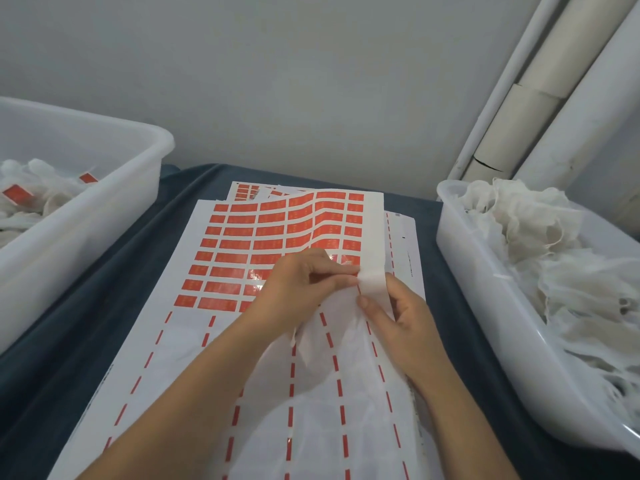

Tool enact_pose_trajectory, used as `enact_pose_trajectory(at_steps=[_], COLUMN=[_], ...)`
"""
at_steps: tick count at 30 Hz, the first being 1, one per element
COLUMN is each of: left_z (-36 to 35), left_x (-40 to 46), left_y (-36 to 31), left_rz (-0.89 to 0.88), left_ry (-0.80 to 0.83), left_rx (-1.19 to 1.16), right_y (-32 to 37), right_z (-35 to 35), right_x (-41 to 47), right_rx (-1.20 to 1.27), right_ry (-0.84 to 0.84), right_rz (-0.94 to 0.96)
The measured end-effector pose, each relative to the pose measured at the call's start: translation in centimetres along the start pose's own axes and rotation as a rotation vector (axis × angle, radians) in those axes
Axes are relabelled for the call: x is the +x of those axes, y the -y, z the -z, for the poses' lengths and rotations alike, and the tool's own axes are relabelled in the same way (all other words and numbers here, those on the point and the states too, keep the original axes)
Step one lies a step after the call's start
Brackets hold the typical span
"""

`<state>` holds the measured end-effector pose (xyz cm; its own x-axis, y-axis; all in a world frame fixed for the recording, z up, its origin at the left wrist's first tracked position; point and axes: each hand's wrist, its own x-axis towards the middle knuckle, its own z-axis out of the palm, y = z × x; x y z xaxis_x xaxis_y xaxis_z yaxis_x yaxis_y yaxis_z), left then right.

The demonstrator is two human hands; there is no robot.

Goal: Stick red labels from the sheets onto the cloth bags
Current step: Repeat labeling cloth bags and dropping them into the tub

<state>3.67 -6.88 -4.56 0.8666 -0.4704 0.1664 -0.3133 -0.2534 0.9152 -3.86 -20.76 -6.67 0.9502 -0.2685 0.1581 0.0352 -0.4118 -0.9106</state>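
A sheet of red labels (263, 233) lies on the dark cloth-covered table, its far right part curling upward. The near half of the sheet (194, 362) shows only white backing with red dashed lines. A thin white cloth bag (332, 396) lies over that near part. My left hand (301, 285) pinches at the sheet's right side, fingertips on a red label by the white margin strip (372, 282). My right hand (398, 317) grips that strip and the bag's top edge from the right.
A white plastic tub (114, 209) at the left holds cloth bags carrying red labels (17, 194). A second white tub (485, 306) at the right is heaped with plain cloth bags (540, 244). More label sheets (246, 190) lie beneath. Pale pipes (540, 98) lean in the right corner.
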Motion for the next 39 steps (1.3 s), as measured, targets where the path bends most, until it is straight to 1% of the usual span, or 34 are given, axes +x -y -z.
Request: enact_pose_trajectory(at_steps=[3,5,10,14,17,19,23,25,26,28,29,30,31,33,35,36,39], left_z=[0.5,0.5,0.2,-0.3,-0.5,-0.6,0.6,1.6,1.8,2.0,1.9,1.8,1.6,1.2,0.8,0.7,0.6], left_x=[0.0,0.0,-0.3,-0.3,-0.1,-0.1,-0.2,-1.0,-1.6,-2.9,-3.4,-3.8,-4.1,-4.3,-4.6,-4.8,-5.0], left_y=[-0.4,-0.6,-0.5,-0.1,0.0,-0.1,-0.6,-1.1,-1.3,-1.3,-1.2,-0.9,-0.6,-0.2,0.1,0.3,0.7], left_rz=[0.061,0.063,-0.043,-0.117,-0.105,-0.065,0.076,0.025,-0.035,-0.189,-0.26,-0.311,-0.337,-0.38,-0.444,-0.479,-0.525], left_ry=[0.028,0.004,-0.157,-0.21,-0.239,-0.261,-0.419,-0.465,-0.466,-0.431,-0.411,-0.398,-0.384,-0.339,-0.29,-0.265,-0.234], left_rx=[-0.096,-0.105,-0.001,0.137,0.148,0.126,-0.087,-0.14,-0.113,0.008,0.068,0.112,0.13,0.179,0.28,0.323,0.369], right_y=[0.0,0.1,0.2,0.3,0.2,-0.1,-0.6,-0.7,-0.7,-0.4,-0.2,0.1,0.6,1.3,1.8,1.9,2.2], right_z=[0.0,0.0,0.0,-0.1,-0.1,-0.1,0.0,0.0,-0.1,-0.2,-0.2,0.0,0.1,0.2,0.0,0.0,0.4], right_x=[0.0,0.0,-0.1,-0.2,0.0,0.1,0.3,0.6,0.7,0.7,0.7,0.7,0.5,-0.1,-0.6,-0.7,-1.0], right_rx=[-0.016,-0.026,-0.011,-0.006,-0.018,-0.003,0.017,-0.024,-0.093,-0.224,-0.242,-0.195,-0.11,0.04,0.096,0.14,0.248], right_ry=[0.003,0.006,-0.002,0.006,-0.005,-0.011,-0.039,-0.074,-0.105,-0.223,-0.275,-0.279,-0.213,0.018,0.18,0.223,0.273], right_rz=[-0.005,-0.015,-0.053,-0.064,-0.075,-0.108,-0.199,-0.257,-0.257,-0.178,-0.122,-0.104,-0.133,-0.248,-0.316,-0.322,-0.328])
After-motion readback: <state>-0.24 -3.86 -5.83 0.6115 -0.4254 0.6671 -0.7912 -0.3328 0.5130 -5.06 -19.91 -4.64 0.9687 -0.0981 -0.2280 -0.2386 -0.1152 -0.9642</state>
